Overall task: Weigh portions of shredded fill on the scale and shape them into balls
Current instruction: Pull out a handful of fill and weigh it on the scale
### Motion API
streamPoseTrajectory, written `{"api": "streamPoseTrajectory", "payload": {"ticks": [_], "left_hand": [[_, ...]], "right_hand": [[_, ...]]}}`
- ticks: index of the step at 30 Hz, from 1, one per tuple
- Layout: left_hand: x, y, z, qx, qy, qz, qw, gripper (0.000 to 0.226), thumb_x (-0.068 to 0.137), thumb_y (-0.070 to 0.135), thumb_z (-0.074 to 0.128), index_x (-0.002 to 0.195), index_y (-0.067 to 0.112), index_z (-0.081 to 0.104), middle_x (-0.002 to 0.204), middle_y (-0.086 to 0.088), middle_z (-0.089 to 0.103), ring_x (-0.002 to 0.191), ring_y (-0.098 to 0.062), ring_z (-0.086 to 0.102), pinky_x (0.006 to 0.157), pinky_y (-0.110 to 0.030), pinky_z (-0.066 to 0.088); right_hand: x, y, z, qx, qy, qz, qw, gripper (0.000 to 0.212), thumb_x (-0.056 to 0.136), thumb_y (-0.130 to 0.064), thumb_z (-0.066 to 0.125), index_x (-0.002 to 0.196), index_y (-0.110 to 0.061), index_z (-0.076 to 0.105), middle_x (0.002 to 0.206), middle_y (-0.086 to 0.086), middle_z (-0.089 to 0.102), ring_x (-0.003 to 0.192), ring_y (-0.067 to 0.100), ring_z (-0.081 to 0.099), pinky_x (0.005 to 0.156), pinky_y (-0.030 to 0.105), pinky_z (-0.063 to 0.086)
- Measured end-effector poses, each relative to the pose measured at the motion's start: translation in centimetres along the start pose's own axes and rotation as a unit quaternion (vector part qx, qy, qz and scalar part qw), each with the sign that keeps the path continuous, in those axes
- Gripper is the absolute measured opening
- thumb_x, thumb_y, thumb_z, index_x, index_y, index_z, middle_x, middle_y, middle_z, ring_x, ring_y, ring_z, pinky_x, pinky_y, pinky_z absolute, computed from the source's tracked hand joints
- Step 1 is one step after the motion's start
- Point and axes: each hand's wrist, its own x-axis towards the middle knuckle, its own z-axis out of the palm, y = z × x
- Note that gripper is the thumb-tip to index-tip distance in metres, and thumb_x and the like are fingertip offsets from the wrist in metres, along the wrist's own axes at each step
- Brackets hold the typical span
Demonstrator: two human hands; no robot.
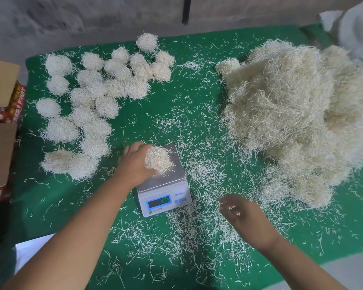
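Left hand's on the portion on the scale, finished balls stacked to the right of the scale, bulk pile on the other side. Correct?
Sides are swapped. In the head view the finished balls lie left of the scale, the bulk pile on the right. The left hand does grip the portion on the scale.

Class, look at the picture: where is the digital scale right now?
In the head view, the digital scale sits near the middle of the green cloth, between the finished balls to its left and the big loose pile to its right.
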Motion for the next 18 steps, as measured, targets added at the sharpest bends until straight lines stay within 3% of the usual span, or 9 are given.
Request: {"api": "streamPoseTrajectory", "payload": {"ticks": [6, 9, 12, 15, 17, 18], "left_hand": [[-0.2, -0.1, 0.7, -0.032, 0.082, -0.016, 0.996, 0.065, 0.083, 0.022, 0.084, 0.143, 0.017, 0.059, 0.138, -0.006, 0.058, 0.128, -0.029, 0.049, 0.106, -0.048, 0.045], [-1.5, 0.7, -0.3, -0.090, 0.107, -0.017, 0.990, 0.058, 0.084, 0.015, 0.082, 0.138, 0.013, 0.063, 0.135, -0.005, 0.059, 0.126, -0.027, 0.051, 0.108, -0.044, 0.044], [-4.2, 2.3, -2.1, -0.150, 0.144, -0.003, 0.978, 0.059, 0.083, 0.015, 0.086, 0.137, 0.014, 0.064, 0.134, 0.001, 0.059, 0.125, -0.020, 0.052, 0.106, -0.035, 0.041], [-8.0, 4.3, -3.3, -0.210, 0.153, -0.005, 0.966, 0.057, 0.086, 0.019, 0.082, 0.138, 0.031, 0.061, 0.120, 0.030, 0.057, 0.110, 0.013, 0.052, 0.090, -0.019, 0.041], [-10.9, 6.1, -3.7, -0.286, 0.096, -0.002, 0.953, 0.062, 0.089, 0.019, 0.076, 0.131, 0.060, 0.055, 0.109, 0.056, 0.048, 0.105, 0.034, 0.044, 0.078, -0.006, 0.038], [-12.2, 7.2, -3.9, -0.322, 0.057, -0.003, 0.945, 0.067, 0.091, 0.021, 0.073, 0.121, 0.076, 0.049, 0.107, 0.064, 0.043, 0.107, 0.036, 0.041, 0.076, -0.005, 0.038]], "right_hand": [[-1.3, 1.2, -0.5, 0.001, 0.013, 0.017, 1.000, 0.020, 0.102, -0.033, 0.068, 0.118, -0.044, 0.065, 0.109, -0.029, 0.069, 0.097, -0.009, 0.068, 0.081, 0.008, 0.054], [-1.6, 0.9, -0.7, 0.016, 0.010, 0.018, 1.000, 0.020, 0.102, -0.032, 0.068, 0.114, -0.047, 0.063, 0.110, -0.027, 0.070, 0.099, -0.006, 0.068, 0.080, 0.007, 0.054], [-1.4, -0.9, -1.3, 0.028, 0.013, 0.007, 1.000, 0.019, 0.103, -0.035, 0.067, 0.115, -0.048, 0.061, 0.111, -0.027, 0.069, 0.100, -0.005, 0.068, 0.085, 0.017, 0.059], [-1.3, -4.5, -2.2, 0.068, 0.022, -0.028, 0.997, 0.026, 0.102, -0.041, 0.066, 0.128, -0.044, 0.061, 0.114, -0.027, 0.069, 0.100, -0.008, 0.068, 0.077, 0.012, 0.056], [-1.2, -7.2, -2.7, 0.127, 0.013, -0.046, 0.991, 0.035, 0.101, -0.046, 0.067, 0.135, -0.045, 0.057, 0.113, -0.024, 0.071, 0.099, -0.007, 0.069, 0.071, 0.010, 0.055], [-1.2, -8.5, -2.8, 0.151, 0.000, -0.052, 0.987, 0.038, 0.099, -0.050, 0.068, 0.135, -0.049, 0.055, 0.114, -0.023, 0.071, 0.099, -0.003, 0.070, 0.071, 0.012, 0.056]]}}
